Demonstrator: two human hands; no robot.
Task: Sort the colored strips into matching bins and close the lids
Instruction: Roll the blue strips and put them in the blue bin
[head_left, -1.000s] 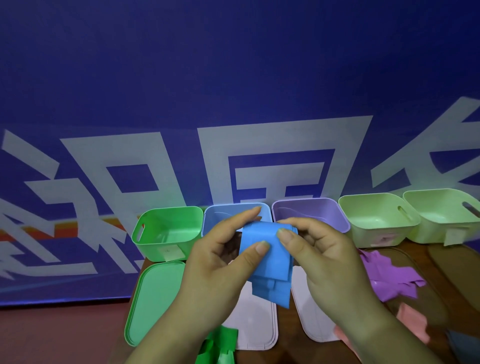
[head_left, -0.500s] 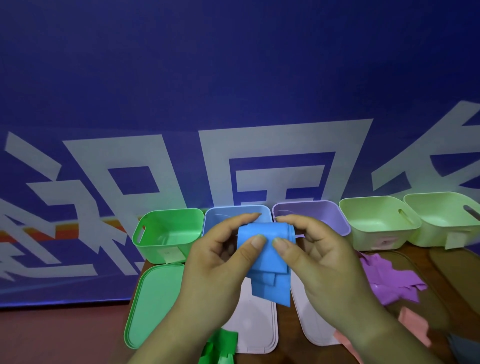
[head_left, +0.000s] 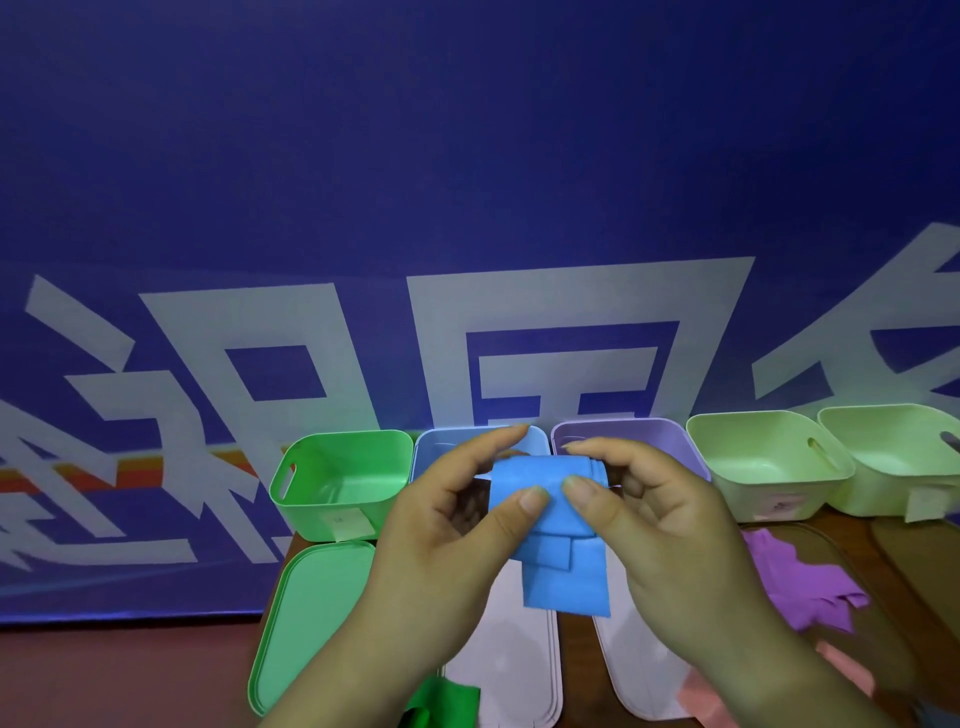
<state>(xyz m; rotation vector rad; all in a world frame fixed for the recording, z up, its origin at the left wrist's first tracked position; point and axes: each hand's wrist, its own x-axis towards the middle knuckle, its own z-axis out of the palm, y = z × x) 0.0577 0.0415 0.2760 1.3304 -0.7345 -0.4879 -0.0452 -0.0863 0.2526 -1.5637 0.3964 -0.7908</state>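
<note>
The left hand (head_left: 441, 530) and the right hand (head_left: 670, 525) share one stack of blue strips (head_left: 550, 545). Each hand pinches an upper corner between thumb and fingers, with the thumbs nearly meeting on the front. The stack is folded over at the top and hangs in the air just in front of the blue bin (head_left: 441, 452), not yet inside it.

The task looks to be at an early stage. Every bin stands open: the green bin (head_left: 337, 483) is left of the blue bin, the purple bin (head_left: 634, 441) is right of it, and two pale green bins (head_left: 769, 467) (head_left: 893, 452) stand further right. The insides that show hold no strips (the blue bin's own floor is mostly hidden behind the hands).

The green lid (head_left: 311, 613) lies flat in front and to the left of the blue bin, and two pale lids (head_left: 514, 649) (head_left: 639, 670) lie in front of it. Purple strips (head_left: 800, 582) lie loose on the surface (head_left: 582, 691), well to the right of the blue bin. Pink strips (head_left: 847, 670) lie nearer the camera, and green strips (head_left: 447, 701) are at the bottom edge of the view. So every colour remains to be sorted, and all the lids remain to be closed.

The way forward to the blue bin is short and open. Its neighbours' rims crowd it on both sides, so I judge the drop should stay centred over it. The surface's left edge runs just beside the green lid.
</note>
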